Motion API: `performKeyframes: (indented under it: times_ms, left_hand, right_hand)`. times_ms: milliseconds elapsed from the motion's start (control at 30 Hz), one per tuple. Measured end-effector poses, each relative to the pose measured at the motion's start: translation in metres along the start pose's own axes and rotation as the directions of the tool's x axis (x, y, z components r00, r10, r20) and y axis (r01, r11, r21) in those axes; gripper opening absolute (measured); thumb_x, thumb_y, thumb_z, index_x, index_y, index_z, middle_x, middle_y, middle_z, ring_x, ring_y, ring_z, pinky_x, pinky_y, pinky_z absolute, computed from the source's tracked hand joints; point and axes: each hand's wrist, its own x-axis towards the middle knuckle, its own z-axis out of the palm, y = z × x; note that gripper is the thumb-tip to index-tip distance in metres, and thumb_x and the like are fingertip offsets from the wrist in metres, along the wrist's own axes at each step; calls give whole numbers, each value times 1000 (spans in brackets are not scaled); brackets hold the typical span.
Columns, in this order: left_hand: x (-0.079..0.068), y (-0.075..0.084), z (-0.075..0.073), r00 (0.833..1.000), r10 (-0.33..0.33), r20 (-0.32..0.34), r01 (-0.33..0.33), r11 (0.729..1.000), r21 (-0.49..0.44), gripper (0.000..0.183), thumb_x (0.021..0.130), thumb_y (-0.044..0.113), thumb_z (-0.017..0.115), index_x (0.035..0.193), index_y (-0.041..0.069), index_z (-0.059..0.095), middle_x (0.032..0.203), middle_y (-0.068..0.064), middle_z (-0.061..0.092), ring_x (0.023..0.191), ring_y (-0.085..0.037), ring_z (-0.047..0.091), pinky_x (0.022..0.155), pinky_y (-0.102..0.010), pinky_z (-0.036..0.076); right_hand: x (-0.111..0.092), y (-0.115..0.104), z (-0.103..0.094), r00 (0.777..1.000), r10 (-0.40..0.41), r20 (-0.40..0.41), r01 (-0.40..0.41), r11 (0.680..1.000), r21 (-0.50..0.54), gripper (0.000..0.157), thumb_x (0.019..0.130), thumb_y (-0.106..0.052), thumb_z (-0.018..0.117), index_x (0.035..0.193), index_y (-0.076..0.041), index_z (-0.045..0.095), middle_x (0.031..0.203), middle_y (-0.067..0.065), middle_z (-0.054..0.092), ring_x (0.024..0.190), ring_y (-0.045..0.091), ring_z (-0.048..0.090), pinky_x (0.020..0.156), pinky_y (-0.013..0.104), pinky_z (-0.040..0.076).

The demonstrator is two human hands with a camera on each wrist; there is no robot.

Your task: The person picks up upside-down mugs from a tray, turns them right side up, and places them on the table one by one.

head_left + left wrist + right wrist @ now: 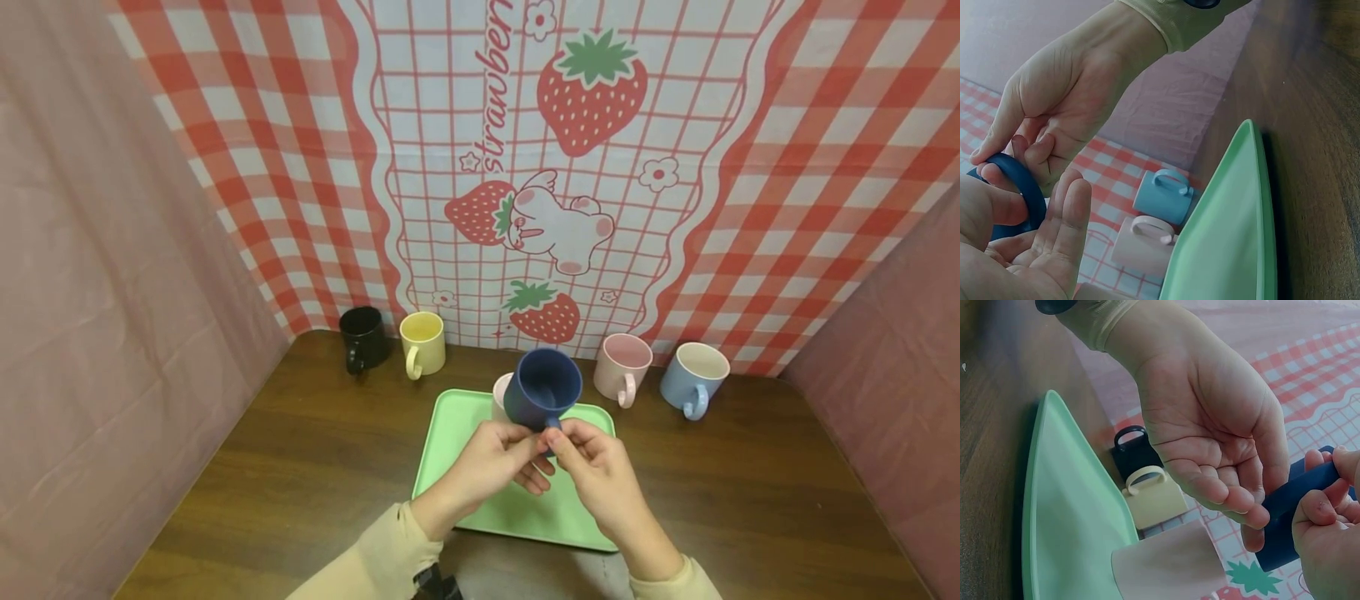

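Observation:
A navy blue mug (542, 390) is held up over the green tray (517, 521), its opening tilted toward the head camera. With thumb and fingers, my right hand (606, 479) pinches the mug's handle. On the other side, my left hand (483, 462) holds the lower part of the mug near the handle, its lower fingers loosely extended. Partly hidden behind the navy mug, a pale pinkish-white mug (500, 400) stands on the tray; more of this pale mug (1169, 565) shows in the right wrist view.
At the back left stand a black mug (363, 337) and a yellow mug (423, 342). A pink mug (621, 367) and a light blue mug (692, 375) stand at the back right. Behind the wooden table (300, 467) hangs a strawberry-print checked cloth (435, 108).

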Motion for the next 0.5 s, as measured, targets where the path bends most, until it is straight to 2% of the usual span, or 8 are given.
performKeyframes:
  times_ms: [200, 367, 500]
  left_hand:
    - [2, 0, -2, 1000, 0, -3, 0, 1000, 26, 31, 101, 24, 65, 101, -6, 72, 82, -23, 71, 61, -19, 70, 60, -37, 61]
    - [3, 0, -6, 998, 40, -43, -35, 993, 112, 23, 101, 17, 62, 102, -4, 72, 81, -21, 72, 62, -23, 71, 61, -40, 61]
    - [5, 0, -10, 992, 87, -92, -67, 977, 202, 18, 100, 12, 61, 100, -2, 72, 78, -16, 73, 63, -26, 72, 59, -40, 61]
  right_hand:
    - [1, 0, -1, 1000, 0, -2, 0, 1000, 22, 20, 103, -8, 58, 101, 11, 63, 92, 3, 69, 89, 10, 66, 85, 29, 56]
    - [2, -1, -4, 999, 13, -36, -12, 1000, 27, 21, 103, -9, 58, 100, 12, 62, 89, 0, 70, 88, 8, 67, 84, 27, 56]
    - [4, -4, -9, 998, 11, -65, -11, 1000, -1, 22, 104, -9, 57, 100, 11, 63, 89, 0, 70, 89, 8, 65, 80, 24, 54]
